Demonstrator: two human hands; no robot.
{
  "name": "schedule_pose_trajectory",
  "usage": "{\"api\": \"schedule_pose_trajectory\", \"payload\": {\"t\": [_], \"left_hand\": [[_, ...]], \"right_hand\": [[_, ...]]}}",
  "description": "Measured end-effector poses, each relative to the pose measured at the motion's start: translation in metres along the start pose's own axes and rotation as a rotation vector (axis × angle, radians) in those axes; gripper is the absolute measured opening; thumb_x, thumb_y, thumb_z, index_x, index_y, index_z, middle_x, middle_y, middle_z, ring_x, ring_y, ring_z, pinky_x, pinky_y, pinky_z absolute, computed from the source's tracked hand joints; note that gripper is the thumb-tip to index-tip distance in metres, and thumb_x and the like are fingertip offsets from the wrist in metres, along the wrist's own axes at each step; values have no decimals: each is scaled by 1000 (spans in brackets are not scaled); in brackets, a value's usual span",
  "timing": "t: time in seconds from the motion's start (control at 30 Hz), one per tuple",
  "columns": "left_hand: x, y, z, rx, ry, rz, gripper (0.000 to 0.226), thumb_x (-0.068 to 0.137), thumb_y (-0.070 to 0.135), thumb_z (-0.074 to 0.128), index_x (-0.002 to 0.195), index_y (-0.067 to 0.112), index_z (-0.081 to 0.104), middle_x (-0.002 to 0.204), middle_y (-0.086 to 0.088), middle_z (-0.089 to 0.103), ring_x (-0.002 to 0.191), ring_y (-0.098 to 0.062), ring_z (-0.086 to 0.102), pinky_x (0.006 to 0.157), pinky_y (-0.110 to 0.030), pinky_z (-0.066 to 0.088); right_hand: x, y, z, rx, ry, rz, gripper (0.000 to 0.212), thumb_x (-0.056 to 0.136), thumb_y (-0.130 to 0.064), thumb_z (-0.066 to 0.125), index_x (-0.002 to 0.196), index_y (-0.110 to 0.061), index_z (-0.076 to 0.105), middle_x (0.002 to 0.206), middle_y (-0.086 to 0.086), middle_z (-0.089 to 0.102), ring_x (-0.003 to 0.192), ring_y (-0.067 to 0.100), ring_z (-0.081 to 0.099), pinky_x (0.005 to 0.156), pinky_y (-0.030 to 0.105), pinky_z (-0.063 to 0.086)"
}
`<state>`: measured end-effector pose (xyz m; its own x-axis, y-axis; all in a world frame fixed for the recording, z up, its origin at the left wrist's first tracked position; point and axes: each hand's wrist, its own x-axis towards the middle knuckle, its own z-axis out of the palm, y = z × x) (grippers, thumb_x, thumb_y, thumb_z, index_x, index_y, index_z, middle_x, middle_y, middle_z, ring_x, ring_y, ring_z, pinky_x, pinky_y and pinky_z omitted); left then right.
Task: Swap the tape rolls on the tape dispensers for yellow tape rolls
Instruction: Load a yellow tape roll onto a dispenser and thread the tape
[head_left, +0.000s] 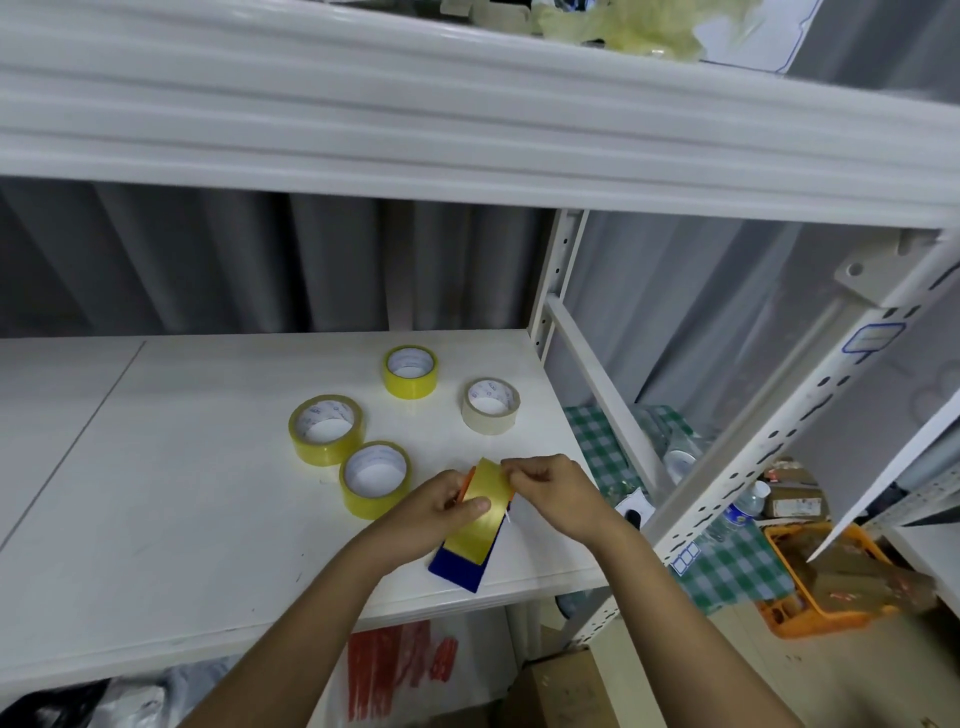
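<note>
A blue tape dispenser (460, 569) with an orange part lies near the front right of the white shelf (182, 493). A yellow tape roll (480, 512) sits on it. My left hand (441, 512) grips the roll and dispenser from the left, thumb across the tape. My right hand (550, 488) pinches the top edge of the tape. Three more yellow rolls lie flat on the shelf: one at the back (410, 372), one to the left (326, 436), one by my left hand (375, 479). A beige roll (491, 405) lies at the right.
A white shelf board (467, 130) hangs close overhead. A perforated upright post (779, 426) stands right of the shelf. Beyond it are a green checked cloth (727, 566), bottles and an orange crate (810, 613). Bags and a cardboard box sit below.
</note>
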<state>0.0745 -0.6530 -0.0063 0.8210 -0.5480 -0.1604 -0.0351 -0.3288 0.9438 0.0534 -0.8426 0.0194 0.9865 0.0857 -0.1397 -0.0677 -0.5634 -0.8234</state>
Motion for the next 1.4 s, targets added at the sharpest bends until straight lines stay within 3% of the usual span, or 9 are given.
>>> {"api": "schedule_pose_trajectory", "payload": {"t": [0.1,0.23,0.53,0.7,0.87,1.0,1.1,1.33,1.4], "left_hand": [[-1,2,2,-37,18,3,14,94,32,53,84,22,51,72,18,53,70,5,53,69,-15,39],[4,2,8,60,134,5,31,93,44,48,79,17,46,71,7,44,66,-4,44,67,-21,37],[18,3,15,88,338,-82,49,89,55,49,60,18,32,55,8,33,53,-8,35,57,-26,30],[23,2,16,184,393,-132,55,87,60,48,57,17,32,53,5,34,54,-13,37,58,-30,31],[25,6,14,166,408,-148,55,89,59,45,60,13,39,58,2,42,59,-14,45,62,-31,35],[15,2,7,62,242,-128,45,89,59,42,65,21,42,59,11,40,58,-6,42,60,-24,33],[11,-6,2,45,168,-140,36,91,53,46,71,22,43,65,10,41,61,-6,42,63,-24,34],[7,-8,3,77,233,-104,34,93,50,44,72,23,45,66,11,43,59,-1,43,60,-21,34],[5,-10,2,86,234,-92,36,93,48,46,71,20,43,66,9,40,58,-2,40,60,-21,33]], "right_hand": [[5,5,4,-28,54,-10,32,94,-24,48,94,3,67,96,16,70,82,19,61,81,33,47],[-4,4,9,-88,174,-136,28,94,-22,52,117,-18,68,118,-15,62,106,-1,57,88,9,42],[-18,2,20,-188,171,-223,41,89,-27,60,130,-23,58,142,-3,48,130,-1,41,106,11,32],[-17,4,22,-193,122,-192,57,84,-33,65,139,-26,47,144,-12,43,127,-2,43,99,4,31],[-12,2,18,-87,77,-113,55,86,-35,62,137,-24,48,120,-8,63,100,10,62,88,15,46],[-6,6,16,-48,50,-10,54,89,-36,55,140,-20,46,118,-11,58,94,-7,50,76,-4,34],[-2,6,16,-40,31,-24,46,91,-31,52,136,-22,52,111,-17,63,87,-15,52,69,-4,34],[-1,9,23,20,67,-91,36,94,-34,53,130,-26,57,128,-17,56,102,-22,49,82,-3,35],[-3,10,29,5,147,-175,29,92,-28,59,121,-26,64,126,-15,58,114,-12,50,91,6,39]]}}
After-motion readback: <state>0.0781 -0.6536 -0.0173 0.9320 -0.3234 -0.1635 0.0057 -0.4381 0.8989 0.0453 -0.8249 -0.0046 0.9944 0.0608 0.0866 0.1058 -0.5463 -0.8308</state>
